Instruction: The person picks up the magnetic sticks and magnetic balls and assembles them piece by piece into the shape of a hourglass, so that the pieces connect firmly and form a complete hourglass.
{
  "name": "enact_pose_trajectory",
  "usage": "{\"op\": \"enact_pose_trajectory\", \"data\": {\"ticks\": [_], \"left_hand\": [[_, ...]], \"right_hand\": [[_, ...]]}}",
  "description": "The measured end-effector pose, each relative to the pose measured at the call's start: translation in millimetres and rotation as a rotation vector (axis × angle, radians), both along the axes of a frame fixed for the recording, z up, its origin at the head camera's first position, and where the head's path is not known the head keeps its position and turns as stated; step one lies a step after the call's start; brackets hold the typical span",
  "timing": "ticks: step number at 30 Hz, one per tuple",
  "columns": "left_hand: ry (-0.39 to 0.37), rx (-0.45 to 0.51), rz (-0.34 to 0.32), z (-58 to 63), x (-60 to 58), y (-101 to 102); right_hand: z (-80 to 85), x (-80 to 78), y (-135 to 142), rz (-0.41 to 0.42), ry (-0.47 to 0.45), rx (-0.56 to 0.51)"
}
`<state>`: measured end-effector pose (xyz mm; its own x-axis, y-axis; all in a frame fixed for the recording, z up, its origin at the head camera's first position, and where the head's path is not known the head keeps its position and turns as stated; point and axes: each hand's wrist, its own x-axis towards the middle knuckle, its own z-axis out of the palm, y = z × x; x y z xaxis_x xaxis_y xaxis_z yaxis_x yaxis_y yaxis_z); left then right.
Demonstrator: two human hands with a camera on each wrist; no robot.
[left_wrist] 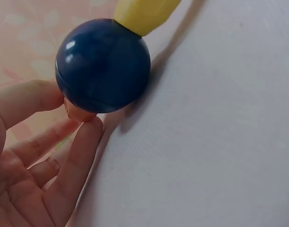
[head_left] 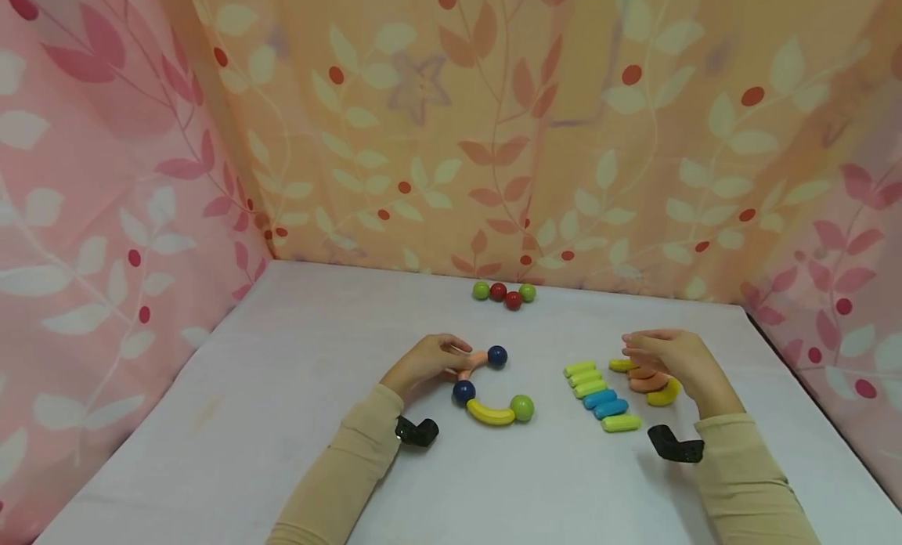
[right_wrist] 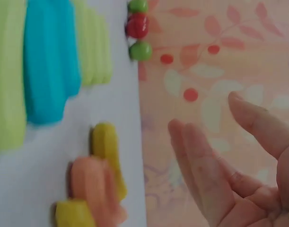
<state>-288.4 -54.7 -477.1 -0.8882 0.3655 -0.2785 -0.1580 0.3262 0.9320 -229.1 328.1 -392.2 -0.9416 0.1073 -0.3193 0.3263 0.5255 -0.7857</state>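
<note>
My left hand (head_left: 431,362) pinches an orange curved stick (head_left: 478,360) between thumb and fingers. A dark blue ball (head_left: 497,357) is at the stick's far end and another blue ball (left_wrist: 104,66) at its near end. From that near ball a yellow curved stick (head_left: 491,413) runs right to a green ball (head_left: 522,408), making an open C-shaped chain. With nothing in it, my right hand (head_left: 669,361) hovers over the right-hand pieces, fingers extended and thumb apart in the right wrist view. Below it lie orange curved sticks (right_wrist: 90,182) and yellow curved sticks (head_left: 664,394).
Light green straight sticks (head_left: 590,389) and blue sticks (head_left: 610,409) lie in a slanting row between the chain and my right hand. Green balls (head_left: 481,290) and red balls (head_left: 514,301) sit at the white table's back edge. Patterned curtains (head_left: 423,138) surround the table.
</note>
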Motion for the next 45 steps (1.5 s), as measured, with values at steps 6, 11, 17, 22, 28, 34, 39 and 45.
{"op": "enact_pose_trajectory", "data": {"ticks": [6,11,17,22,28,34,39,45], "left_hand": [[-0.024,-0.014,0.016,-2.3,-1.3,1],[-0.035,-0.004,0.015,-0.8,-1.8,2],[-0.038,-0.013,0.017,-3.1,-1.8,1],[-0.033,-0.011,0.019,-5.2,-0.9,2],[-0.022,-0.002,0.012,-5.0,-0.4,2],[-0.01,-0.005,0.017,-3.9,0.5,3],[-0.033,0.026,0.02,-4.8,0.8,3],[-0.038,0.02,0.014,-4.4,-1.1,1]], "right_hand": [[-6.2,-0.9,17,-0.056,-0.081,0.0],[-11.1,-2.4,24,-0.106,-0.089,-0.016],[-19.2,-9.0,23,-0.16,-0.082,-0.032],[-27.1,-19.2,16,-0.157,-0.08,0.014],[-28.9,-34.2,11,-0.098,-0.118,0.002],[-30.8,-44.4,2,-0.166,-0.2,-0.013],[-33.8,-49.6,-7,-0.156,-0.186,0.07],[-24.5,-50.4,-18,-0.087,-0.099,0.167]]}}
